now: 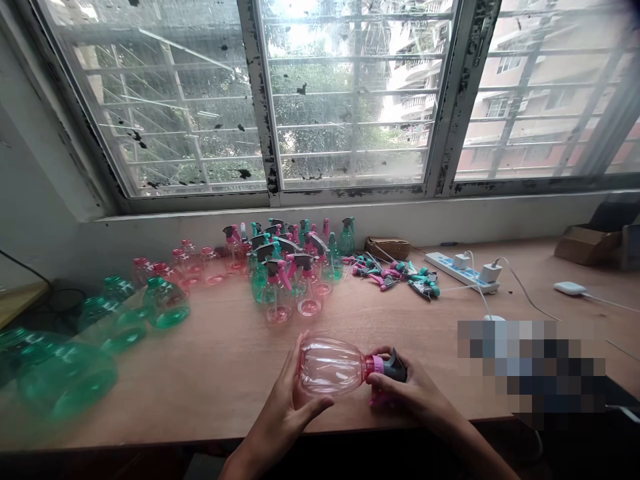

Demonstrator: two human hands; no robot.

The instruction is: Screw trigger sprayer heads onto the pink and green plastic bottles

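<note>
A clear pink spray bottle [331, 365] lies on its side in the air above the table's front part, its base toward the left. My left hand [293, 387] holds it round the base end, thumb along the near side. At the neck, my right hand [400, 377] grips the pink collar of the black-and-pink spray head [393, 367], which sits on the bottle's mouth. Whether the thread is tight I cannot tell. Some of the right fingers are hidden behind the spray head.
Several assembled spray bottles [277, 293] stand at the back middle. Green bottles without heads [167, 303] and pink ones [187, 267] are on the left. Loose spray heads [395, 275] lie in a pile near a power strip [463, 272] with cables. A cardboard box [580, 243] sits far right.
</note>
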